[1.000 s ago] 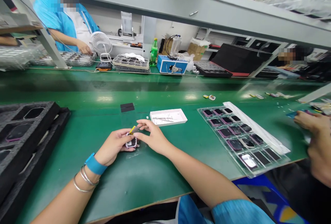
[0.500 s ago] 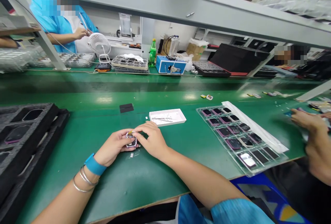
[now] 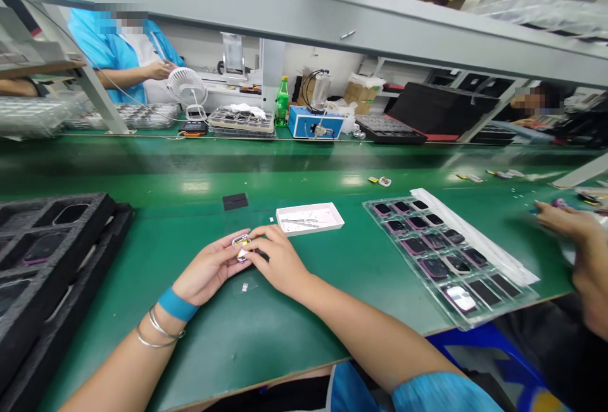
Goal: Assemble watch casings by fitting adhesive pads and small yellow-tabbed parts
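My left hand (image 3: pixel 205 270) grips a small smartwatch case (image 3: pixel 240 239) by its edges, above the green bench. The case has a light purple rim, and its inside faces up. A yellow and white piece (image 3: pixel 243 251), perhaps a battery, shows in it. My right hand (image 3: pixel 279 261) is closed in at the case's right side, thumb and fingertips on the case and the yellow piece. Its fingers partly hide the case. Just below the hands, a small white label-like piece (image 3: pixel 244 287) lies on clear film. A white box lid (image 3: pixel 311 230) with tweezers (image 3: pixel 300 222) lies behind my right hand.
A clear tray (image 3: pixel 403 247) of watch parts lies to the right, a black foam tray (image 3: pixel 71 272) to the left. Behind are a black card (image 3: pixel 235 201) and another yellow piece (image 3: pixel 373 180). A co-worker's hand (image 3: pixel 567 218) is at far right; a shelf beam (image 3: pixel 294 12) crosses above.
The watch case has been turned in my hands, and the yellow and white piece now covers much of its previously dark inside. My hands stay close together. The view has shifted slightly.
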`<state>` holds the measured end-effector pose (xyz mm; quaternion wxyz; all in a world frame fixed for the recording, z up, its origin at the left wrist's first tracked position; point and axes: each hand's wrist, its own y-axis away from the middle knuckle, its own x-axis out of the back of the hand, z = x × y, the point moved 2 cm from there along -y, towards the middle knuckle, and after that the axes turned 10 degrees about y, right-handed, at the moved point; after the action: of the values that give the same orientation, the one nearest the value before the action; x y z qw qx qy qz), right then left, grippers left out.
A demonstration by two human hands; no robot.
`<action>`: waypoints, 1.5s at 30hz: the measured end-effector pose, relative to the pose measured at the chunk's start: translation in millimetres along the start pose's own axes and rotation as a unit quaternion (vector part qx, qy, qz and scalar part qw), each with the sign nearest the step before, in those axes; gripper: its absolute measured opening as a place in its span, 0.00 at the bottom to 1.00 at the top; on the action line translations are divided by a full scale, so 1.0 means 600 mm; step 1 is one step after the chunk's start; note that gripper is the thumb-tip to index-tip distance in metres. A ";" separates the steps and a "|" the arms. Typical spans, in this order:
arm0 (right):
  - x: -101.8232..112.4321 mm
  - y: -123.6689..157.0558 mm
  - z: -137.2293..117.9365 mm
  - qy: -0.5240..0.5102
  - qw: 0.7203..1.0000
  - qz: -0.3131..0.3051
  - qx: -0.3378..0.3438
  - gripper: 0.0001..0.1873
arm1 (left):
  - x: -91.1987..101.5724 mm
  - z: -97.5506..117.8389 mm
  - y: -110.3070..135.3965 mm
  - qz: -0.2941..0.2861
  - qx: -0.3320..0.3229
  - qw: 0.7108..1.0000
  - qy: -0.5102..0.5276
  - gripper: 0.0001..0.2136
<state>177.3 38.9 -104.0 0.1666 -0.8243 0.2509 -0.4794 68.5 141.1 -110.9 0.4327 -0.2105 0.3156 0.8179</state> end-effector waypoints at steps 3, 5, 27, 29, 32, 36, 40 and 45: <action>-0.008 -0.001 0.015 -0.172 0.978 -0.026 -0.117 0.18 | -0.001 -0.001 0.000 -0.029 -0.008 1.000 -0.008 0.19; -0.019 0.001 0.022 -0.299 0.933 -0.080 -0.183 0.27 | 0.001 -0.002 -0.001 -0.042 -0.013 0.999 -0.016 0.21; -0.053 0.016 0.046 0.212 0.940 -0.268 0.001 0.30 | 0.030 0.050 0.183 0.105 -0.343 0.919 -0.160 0.24; -0.052 0.014 0.045 0.211 0.937 -0.277 0.013 0.27 | 0.047 0.056 0.260 0.201 -0.405 0.842 -0.296 0.24; -0.051 0.008 0.044 0.214 0.934 -0.285 0.020 0.24 | 0.089 0.076 0.357 0.371 -0.457 0.670 -0.452 0.22; -0.061 0.002 0.045 0.264 0.932 -0.250 -0.005 0.24 | 0.160 0.115 0.426 0.479 -0.416 0.525 -0.567 0.18; -0.072 -0.006 0.031 0.253 0.930 -0.266 0.016 0.30 | 0.232 0.164 0.454 0.532 -0.328 0.468 -0.625 0.20; -0.055 -0.029 -0.005 0.138 0.927 -0.343 0.068 0.30 | 0.299 0.219 0.449 0.554 -0.191 0.501 -0.637 0.23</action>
<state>165.1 71.9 -116.8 0.0118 -0.7725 -0.0602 -0.6320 -263.8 221.3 -37.8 -0.0750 0.5077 -0.1566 0.8438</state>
